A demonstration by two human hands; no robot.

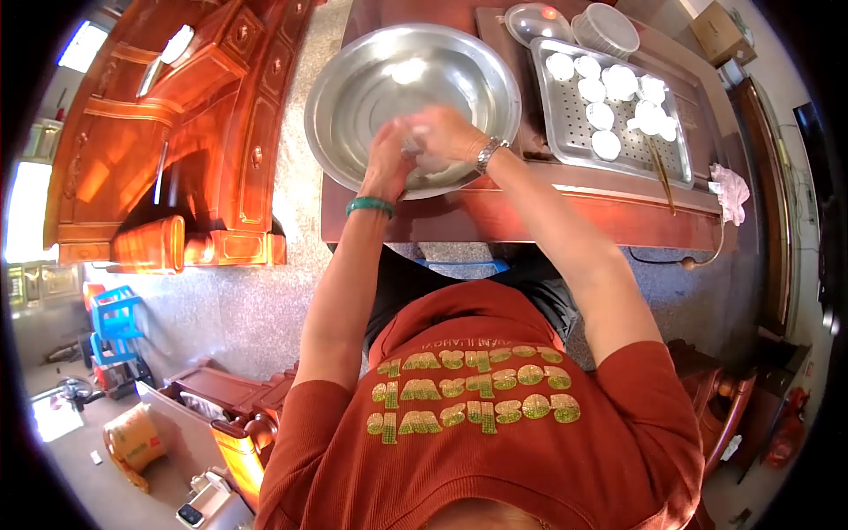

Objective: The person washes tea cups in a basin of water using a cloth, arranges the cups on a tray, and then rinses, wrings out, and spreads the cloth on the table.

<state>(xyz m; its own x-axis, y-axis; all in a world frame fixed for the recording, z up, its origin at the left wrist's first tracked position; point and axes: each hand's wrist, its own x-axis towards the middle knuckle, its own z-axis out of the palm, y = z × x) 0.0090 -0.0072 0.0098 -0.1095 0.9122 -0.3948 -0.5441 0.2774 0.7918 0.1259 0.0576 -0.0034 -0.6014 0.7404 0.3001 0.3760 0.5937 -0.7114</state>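
Observation:
Both of my hands are close together over the near side of a wide, shiny metal basin [331, 124]. My left hand [389, 161], with a green bangle at its wrist, has its fingers curled in. My right hand [448, 132], wearing a metal watch, meets it fingertips to fingertips and is blurred by motion. Something small and whitish shows between the fingers; its kind is unclear. To the right of the basin is a perforated metal tray [574, 119] holding several round white pieces [600, 115], overexposed and without visible detail.
A pair of thin brown sticks [660, 177] lies across the tray's near edge. Behind the tray are a clear round lid [535, 22] and a plastic tub [608, 28]. A pink cloth [730, 193] hangs at the table's right end. A wooden cabinet [221, 115] stands left.

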